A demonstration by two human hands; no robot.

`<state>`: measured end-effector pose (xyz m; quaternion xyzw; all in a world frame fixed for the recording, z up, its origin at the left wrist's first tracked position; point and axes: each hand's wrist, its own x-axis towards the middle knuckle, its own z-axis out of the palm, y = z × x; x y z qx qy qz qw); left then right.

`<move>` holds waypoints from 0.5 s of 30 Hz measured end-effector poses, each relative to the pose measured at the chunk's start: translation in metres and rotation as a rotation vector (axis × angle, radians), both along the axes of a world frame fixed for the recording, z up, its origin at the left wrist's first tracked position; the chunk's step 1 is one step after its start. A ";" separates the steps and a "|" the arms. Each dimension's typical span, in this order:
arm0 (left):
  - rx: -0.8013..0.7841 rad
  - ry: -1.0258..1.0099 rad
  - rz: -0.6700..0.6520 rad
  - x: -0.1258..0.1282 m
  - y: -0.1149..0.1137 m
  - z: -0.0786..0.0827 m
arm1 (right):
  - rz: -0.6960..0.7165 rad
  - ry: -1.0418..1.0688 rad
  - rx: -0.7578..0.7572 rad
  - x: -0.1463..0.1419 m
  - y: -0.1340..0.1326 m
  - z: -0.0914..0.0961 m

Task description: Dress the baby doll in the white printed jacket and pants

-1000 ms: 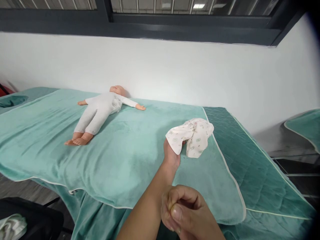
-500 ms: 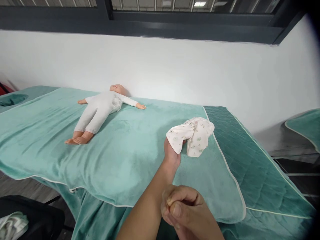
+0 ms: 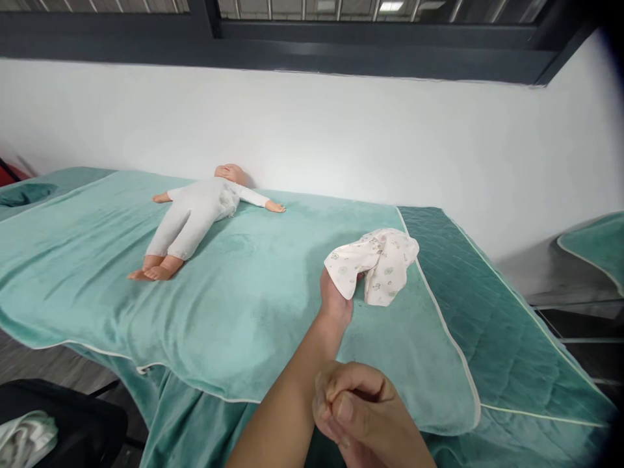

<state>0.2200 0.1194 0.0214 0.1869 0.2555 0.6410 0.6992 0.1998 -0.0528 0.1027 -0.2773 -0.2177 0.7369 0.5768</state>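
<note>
My left arm reaches forward over the bed. At its end my left hand (image 3: 336,294) is partly under a bunched white cloth (image 3: 389,263) with a small print, which looks like a baby garment. The cloth covers most of the fingers, and a bit of one shows beneath it. Close to me, beside the left forearm, is my right hand (image 3: 363,413). Its fingers are curled in and the thumb presses against them, with nothing visible between. A baby doll (image 3: 197,211) in white clothing lies on its back, apart from both hands, its arms spread.
A light green blanket (image 3: 263,279) covers the bed, over a darker quilted cover (image 3: 482,305) at right. Behind stands a white wall (image 3: 312,136) below a dark window frame (image 3: 370,52). A black chair (image 3: 82,422) with a cloth on it stands at lower left.
Hardly anything differs. Both hands keep their pose and the cloth stays in place; the view shifts very slightly.
</note>
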 end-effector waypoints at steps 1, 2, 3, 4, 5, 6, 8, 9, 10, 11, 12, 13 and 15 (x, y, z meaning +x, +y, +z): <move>0.006 -0.003 -0.002 0.000 0.000 0.000 | 0.003 0.012 0.002 0.000 0.000 -0.001; 0.012 -0.007 -0.003 0.000 -0.001 0.001 | 0.007 0.026 0.006 -0.001 0.000 -0.001; 0.016 -0.010 -0.004 0.000 -0.001 0.001 | 0.011 0.041 0.013 -0.001 0.000 -0.002; 0.016 -0.012 -0.003 0.000 -0.001 0.001 | 0.016 0.057 0.023 -0.001 0.000 -0.002; 0.013 -0.012 -0.004 0.000 -0.001 0.001 | 0.026 0.074 0.034 -0.001 0.000 -0.002; 0.007 -0.012 -0.006 0.000 -0.001 0.001 | 0.040 0.090 0.045 -0.001 0.000 -0.002; -0.004 -0.010 -0.007 0.000 -0.001 0.001 | 0.078 0.121 0.071 -0.001 0.000 -0.003; -0.008 -0.011 -0.007 0.000 -0.001 0.001 | 0.095 0.137 0.088 0.000 0.000 -0.003; -0.008 -0.014 -0.006 0.000 -0.001 0.001 | 0.113 0.155 0.115 0.000 0.000 -0.004; -0.009 -0.016 -0.006 0.000 -0.001 0.002 | 0.134 0.173 0.149 0.001 0.000 -0.005; -0.010 -0.017 -0.006 -0.001 -0.001 0.002 | 0.146 0.188 0.177 0.001 0.000 -0.006; -0.013 -0.018 -0.006 -0.001 -0.001 0.002 | 0.153 0.198 0.191 0.001 0.000 -0.007; -0.025 -0.021 -0.006 -0.001 -0.001 0.004 | 0.153 0.199 0.191 0.001 0.000 -0.009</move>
